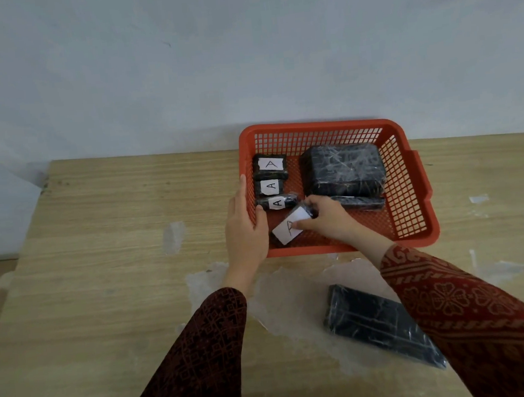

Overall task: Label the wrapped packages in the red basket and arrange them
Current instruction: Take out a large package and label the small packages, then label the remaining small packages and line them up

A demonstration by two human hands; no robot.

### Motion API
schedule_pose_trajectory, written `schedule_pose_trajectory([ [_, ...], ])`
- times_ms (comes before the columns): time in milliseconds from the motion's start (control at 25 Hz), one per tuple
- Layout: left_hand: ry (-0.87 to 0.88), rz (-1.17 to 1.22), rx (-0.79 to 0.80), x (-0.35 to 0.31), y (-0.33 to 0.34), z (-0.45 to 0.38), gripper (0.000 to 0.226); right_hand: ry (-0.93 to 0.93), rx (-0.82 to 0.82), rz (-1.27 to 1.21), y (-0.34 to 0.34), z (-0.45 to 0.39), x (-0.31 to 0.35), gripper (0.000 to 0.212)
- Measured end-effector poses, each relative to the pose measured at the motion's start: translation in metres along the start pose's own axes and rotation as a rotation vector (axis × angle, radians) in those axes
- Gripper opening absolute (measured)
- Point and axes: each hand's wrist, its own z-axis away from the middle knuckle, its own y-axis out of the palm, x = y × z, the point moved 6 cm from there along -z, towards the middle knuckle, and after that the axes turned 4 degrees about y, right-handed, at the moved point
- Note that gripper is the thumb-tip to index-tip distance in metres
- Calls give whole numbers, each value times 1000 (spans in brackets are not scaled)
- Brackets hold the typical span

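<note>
A red basket (411, 185) stands on the wooden table at the back right. Along its left side lie three small black wrapped packages (270, 166) with white "A" labels. A fourth small package (288, 227) with a white label lies tilted at the basket's front left; my right hand (325, 216) is closed on it. My left hand (246, 228) grips the basket's left wall, thumb inside. A large black wrapped package (343, 169) sits unlabelled in the basket's right half, with a flat black package (361, 202) in front of it.
Another long black wrapped package (379, 324) lies on the table in front of the basket, partly under my right sleeve. Patches of clear film or residue (282, 294) mark the table top. A pale wall stands right behind the table.
</note>
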Motion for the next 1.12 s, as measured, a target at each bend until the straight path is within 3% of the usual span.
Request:
schedule_pose_trajectory([
  [160,-4,7,9,3,2,-1,61,89,-45,186,4,-4,-3,45],
  [320,21,1,2,2,1,0,61,292,8,-115,16,-7,-2,36],
  [480,43,-29,9,2,1,-2,62,220,-48,351,13,-7,15,51],
  [600,36,-62,86,-2,1,0,66,131,-84,490,1,0,22,47],
  [680,66,-216,100,-6,-5,2,67,14,-192,611,-18,8,21,36],
  [760,226,-438,77,-14,-14,14,59,-63,-298,720,-42,17,7,35],
  [880,476,-506,161,-22,-12,50,43,-84,-292,807,-64,19,-23,36],
  [1000,486,-546,247,-17,-6,73,41,-122,-208,792,-68,13,-39,35],
  [1120,476,-534,237,-16,-4,72,40,-127,-133,689,-67,16,-47,32],
])
